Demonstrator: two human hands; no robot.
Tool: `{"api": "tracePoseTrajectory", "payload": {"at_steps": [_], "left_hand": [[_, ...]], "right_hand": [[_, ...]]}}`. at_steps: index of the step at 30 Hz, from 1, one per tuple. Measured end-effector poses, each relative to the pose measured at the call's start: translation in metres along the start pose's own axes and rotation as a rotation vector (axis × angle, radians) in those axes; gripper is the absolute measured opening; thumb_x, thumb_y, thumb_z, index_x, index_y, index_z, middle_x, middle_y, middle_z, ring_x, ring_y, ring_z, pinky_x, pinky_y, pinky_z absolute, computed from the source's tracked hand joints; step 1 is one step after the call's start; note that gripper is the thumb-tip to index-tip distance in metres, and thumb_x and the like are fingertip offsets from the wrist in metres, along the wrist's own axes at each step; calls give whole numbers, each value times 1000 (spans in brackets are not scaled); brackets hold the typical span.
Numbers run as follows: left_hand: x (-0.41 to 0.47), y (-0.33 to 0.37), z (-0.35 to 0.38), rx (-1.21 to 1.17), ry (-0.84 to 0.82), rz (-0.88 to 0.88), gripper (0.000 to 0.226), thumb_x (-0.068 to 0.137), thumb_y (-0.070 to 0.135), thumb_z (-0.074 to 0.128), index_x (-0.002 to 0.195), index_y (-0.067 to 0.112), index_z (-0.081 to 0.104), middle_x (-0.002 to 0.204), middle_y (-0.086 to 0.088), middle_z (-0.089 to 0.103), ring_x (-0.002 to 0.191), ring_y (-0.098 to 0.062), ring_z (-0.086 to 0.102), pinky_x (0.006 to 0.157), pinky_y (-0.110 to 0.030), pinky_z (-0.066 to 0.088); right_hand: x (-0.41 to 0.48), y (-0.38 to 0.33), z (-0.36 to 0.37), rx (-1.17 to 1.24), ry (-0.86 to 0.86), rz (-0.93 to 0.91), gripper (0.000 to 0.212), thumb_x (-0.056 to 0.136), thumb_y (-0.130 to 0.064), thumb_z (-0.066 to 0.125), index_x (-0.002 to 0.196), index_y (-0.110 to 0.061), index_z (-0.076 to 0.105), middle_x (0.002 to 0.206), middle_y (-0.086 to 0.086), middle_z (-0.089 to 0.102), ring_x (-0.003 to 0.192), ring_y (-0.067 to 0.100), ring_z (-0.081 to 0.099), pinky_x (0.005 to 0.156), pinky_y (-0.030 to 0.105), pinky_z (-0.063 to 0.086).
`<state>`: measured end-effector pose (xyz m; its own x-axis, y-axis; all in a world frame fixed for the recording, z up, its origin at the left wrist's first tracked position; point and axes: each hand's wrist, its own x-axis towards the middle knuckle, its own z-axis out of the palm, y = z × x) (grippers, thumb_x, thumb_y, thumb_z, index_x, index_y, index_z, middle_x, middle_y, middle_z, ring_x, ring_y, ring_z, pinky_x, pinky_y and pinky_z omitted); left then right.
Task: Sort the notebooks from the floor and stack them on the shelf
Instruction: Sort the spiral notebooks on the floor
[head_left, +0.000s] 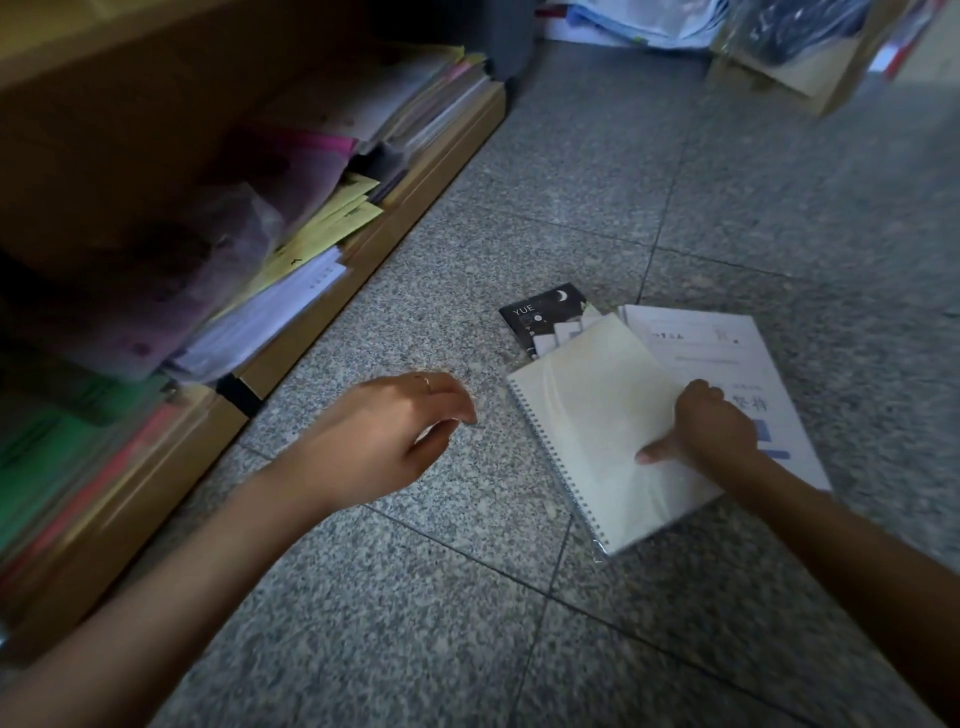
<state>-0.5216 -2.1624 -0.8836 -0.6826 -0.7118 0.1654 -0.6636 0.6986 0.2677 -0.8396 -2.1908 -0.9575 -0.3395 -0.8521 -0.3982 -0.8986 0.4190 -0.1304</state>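
A cream spiral-bound notebook (597, 415) in a clear wrapper lies tilted on the grey floor. My right hand (706, 431) grips its right edge, thumb on the cover. Under it lie a white booklet with blue print (727, 343) and a small black notebook marked YUE (540, 312). My left hand (395, 431) hovers over the floor to the left of the notebooks, fingers loosely curled and holding nothing. The wooden shelf (363, 254) runs along the left.
The low shelf holds leaning piles of yellow, purple, white and green folders and papers (270, 270). A cardboard box with plastic-wrapped items (800, 57) stands at the back right. Grey speckled floor tiles (415, 623) fill the foreground.
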Motion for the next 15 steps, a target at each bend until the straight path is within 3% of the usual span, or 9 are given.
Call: {"api": "tracePoseTrajectory", "payload": {"at_steps": [5,9,11,13,15], "left_hand": [[-9,-2,11,-61,-14,-85,30,90,32,38,106,32,64,115,19,61,97,-2,62,73,-26,54],[-18,-3,27,-269,-61,-220,27,91,38,43,109,33,62,116,21,58,101,4,58,77,-18,48],[-21,1,34,-472,-113,-352,19,94,29,52,110,37,59,116,20,58,104,6,55,82,-19,46],[-24,5,44,-678,-199,-548,27,93,23,56,116,37,50,119,16,55,109,2,54,84,-20,44],[-25,8,51,-804,-319,-781,48,90,36,58,133,27,38,128,6,50,116,-10,51,89,-25,44]], "right_hand": [[3,6,-13,41,57,-170,62,73,-42,76,112,-5,46,116,16,56,103,29,54,74,31,33],[-6,0,-29,294,-91,-355,27,88,-31,61,104,-12,50,109,8,56,90,18,49,72,31,37],[-17,-11,-34,471,-121,-436,22,90,-25,59,106,-11,52,105,5,57,85,13,52,66,28,39],[-31,-26,-39,605,-128,-506,20,91,-20,58,109,-12,54,100,0,59,82,6,54,63,23,40],[-46,-42,-41,763,-162,-554,21,92,-17,57,113,-16,54,100,-7,62,86,3,58,66,20,44]]}}
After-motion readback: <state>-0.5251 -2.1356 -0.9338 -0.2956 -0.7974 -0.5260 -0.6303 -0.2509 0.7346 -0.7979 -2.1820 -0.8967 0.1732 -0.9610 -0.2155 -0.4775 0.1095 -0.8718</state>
